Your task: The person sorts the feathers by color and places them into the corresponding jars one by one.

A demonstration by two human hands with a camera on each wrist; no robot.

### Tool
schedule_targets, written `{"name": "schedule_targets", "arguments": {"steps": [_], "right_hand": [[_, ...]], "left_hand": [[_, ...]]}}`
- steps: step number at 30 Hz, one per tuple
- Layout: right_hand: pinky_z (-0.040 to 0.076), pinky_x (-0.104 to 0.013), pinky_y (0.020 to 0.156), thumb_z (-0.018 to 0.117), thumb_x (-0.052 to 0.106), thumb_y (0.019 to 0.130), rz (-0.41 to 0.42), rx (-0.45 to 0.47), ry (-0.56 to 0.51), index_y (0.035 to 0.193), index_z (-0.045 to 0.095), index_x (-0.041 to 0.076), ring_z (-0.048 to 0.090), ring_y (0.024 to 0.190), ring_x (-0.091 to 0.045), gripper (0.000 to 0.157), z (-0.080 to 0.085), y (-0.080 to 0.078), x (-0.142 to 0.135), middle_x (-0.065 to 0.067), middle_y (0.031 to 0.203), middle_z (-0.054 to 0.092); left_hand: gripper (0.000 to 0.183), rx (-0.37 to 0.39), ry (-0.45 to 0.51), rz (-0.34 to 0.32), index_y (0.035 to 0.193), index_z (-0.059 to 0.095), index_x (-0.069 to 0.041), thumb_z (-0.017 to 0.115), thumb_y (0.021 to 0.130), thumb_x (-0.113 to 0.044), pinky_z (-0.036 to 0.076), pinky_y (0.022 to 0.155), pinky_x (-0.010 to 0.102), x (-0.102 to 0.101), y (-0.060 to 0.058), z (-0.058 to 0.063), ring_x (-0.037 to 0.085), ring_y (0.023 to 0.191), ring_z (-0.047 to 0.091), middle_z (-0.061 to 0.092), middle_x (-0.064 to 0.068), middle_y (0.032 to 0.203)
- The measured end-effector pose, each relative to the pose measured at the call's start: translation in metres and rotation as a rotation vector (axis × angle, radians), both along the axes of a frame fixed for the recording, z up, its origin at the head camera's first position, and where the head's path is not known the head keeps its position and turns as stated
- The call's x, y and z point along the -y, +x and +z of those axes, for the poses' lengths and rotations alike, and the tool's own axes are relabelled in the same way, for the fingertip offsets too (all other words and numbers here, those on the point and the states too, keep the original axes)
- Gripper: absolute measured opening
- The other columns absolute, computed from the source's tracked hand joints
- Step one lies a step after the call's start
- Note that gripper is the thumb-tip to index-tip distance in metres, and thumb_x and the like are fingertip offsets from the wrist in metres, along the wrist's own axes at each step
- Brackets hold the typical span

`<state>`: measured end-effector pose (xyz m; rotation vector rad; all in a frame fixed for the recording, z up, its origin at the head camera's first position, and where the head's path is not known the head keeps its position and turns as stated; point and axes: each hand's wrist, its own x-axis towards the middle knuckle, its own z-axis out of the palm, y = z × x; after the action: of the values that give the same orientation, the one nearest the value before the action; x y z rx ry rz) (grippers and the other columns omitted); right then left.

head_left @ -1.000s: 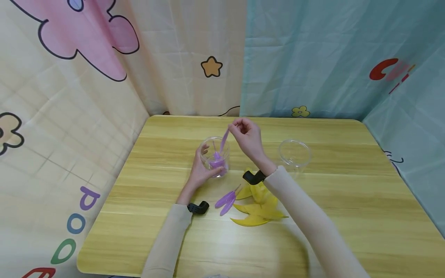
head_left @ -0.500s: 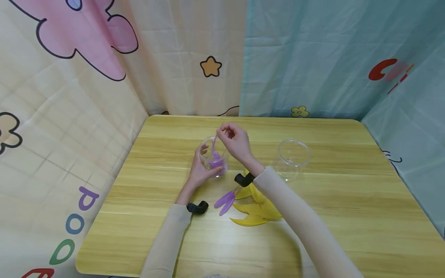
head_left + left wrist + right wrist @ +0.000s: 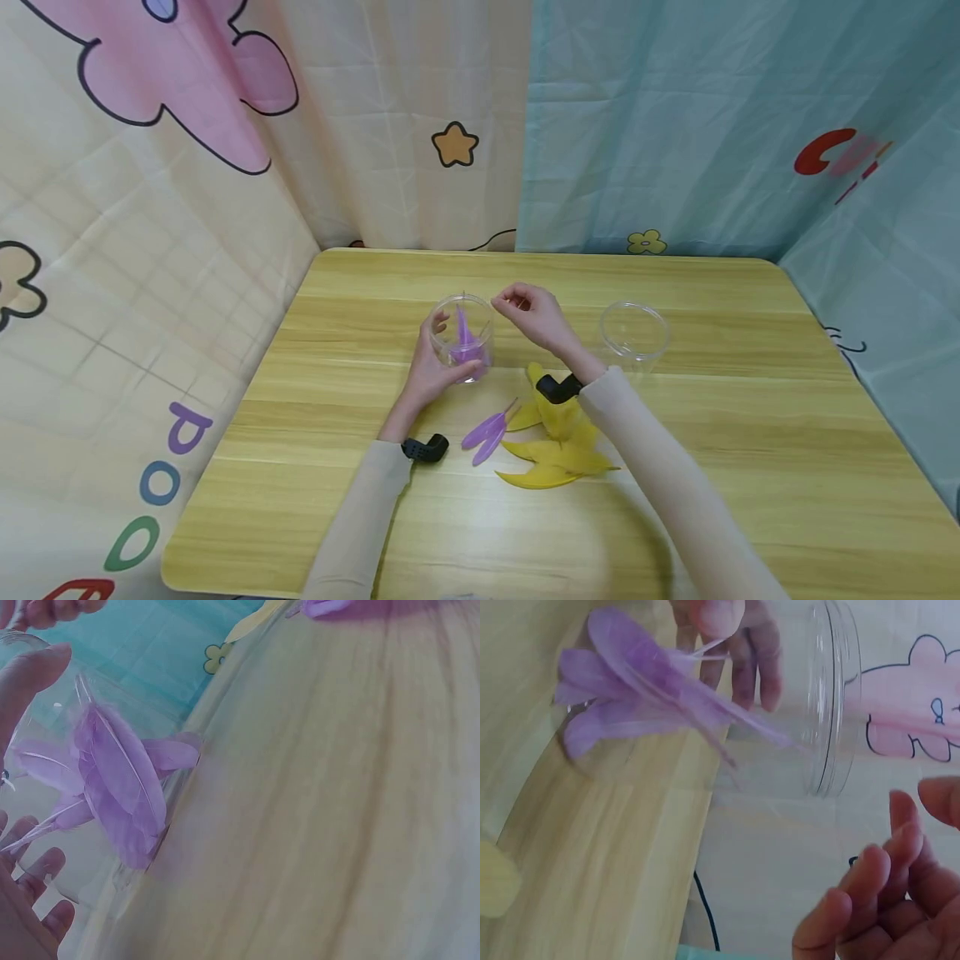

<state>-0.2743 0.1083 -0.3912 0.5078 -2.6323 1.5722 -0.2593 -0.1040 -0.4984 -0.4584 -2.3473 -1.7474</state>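
My left hand (image 3: 431,365) grips a clear plastic jar (image 3: 489,332) that stands on the table, thumb on one side and fingers on the other. Several purple feathers (image 3: 120,776) lean inside that jar, quills upward, as the left wrist view shows. Beside the jar's rim, to the right, hovers my right hand (image 3: 538,320). Its fingers (image 3: 866,874) are loosely bent with nothing between them, and the thumb stands apart from the index finger. Two purple feathers (image 3: 486,435) lie on the table in front of the jar. To their right is a group of yellow feathers (image 3: 551,458).
A second clear jar (image 3: 636,333) stands at the right, beyond my right wrist. The wooden table (image 3: 750,400) ends at the back against printed curtains (image 3: 405,167). My right forearm passes over the table beside the yellow feathers.
My right hand brought a purple feather over the left-hand jar, let it go inside, and drew back to the right. My left hand and the jar have stayed in place.
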Motion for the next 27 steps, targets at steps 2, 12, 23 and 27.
{"name": "schedule_targets", "arguments": {"steps": [2,12,23,27], "right_hand": [[0.041,-0.03,0.062,0.063,0.028,0.093,0.05,0.056,0.063,0.095,0.067,0.004,0.048,0.07,-0.02,0.024,-0.004,0.001,-0.009,-0.01,0.081,0.06],[0.039,-0.025,0.058,0.074,0.016,0.083,0.501,0.235,0.447,0.089,0.07,0.011,0.046,0.064,-0.012,0.009,-0.029,0.011,-0.037,0.002,0.069,0.054],[0.038,-0.022,0.056,0.077,0.004,0.077,0.63,0.252,0.51,0.093,0.069,0.008,0.044,0.06,-0.009,0.018,-0.047,0.013,-0.034,0.002,0.067,0.05],[0.039,-0.021,0.056,0.076,0.003,0.077,0.641,0.253,0.521,0.09,0.069,0.009,0.044,0.061,-0.009,0.016,-0.051,0.014,-0.032,0.003,0.068,0.051]], "left_hand": [[0.108,-0.006,0.003,0.002,0.149,0.019,-0.021,0.088,0.066,-0.03,0.032,0.102,0.053,0.0,0.0,0.0,0.028,0.13,0.032,0.032,0.007,0.145],[0.108,-0.006,0.0,0.004,0.149,0.018,-0.019,0.088,0.067,-0.027,0.031,0.102,0.055,-0.001,0.0,0.0,0.029,0.13,0.032,0.032,0.007,0.145],[0.108,0.0,-0.014,0.006,0.149,0.019,-0.026,0.088,0.065,-0.029,0.033,0.101,0.054,-0.001,0.001,0.0,0.027,0.129,0.033,0.033,0.005,0.143],[0.107,-0.007,-0.004,0.003,0.149,0.019,-0.026,0.087,0.066,-0.028,0.034,0.1,0.054,-0.001,0.002,0.0,0.028,0.129,0.032,0.033,0.005,0.143]]}}
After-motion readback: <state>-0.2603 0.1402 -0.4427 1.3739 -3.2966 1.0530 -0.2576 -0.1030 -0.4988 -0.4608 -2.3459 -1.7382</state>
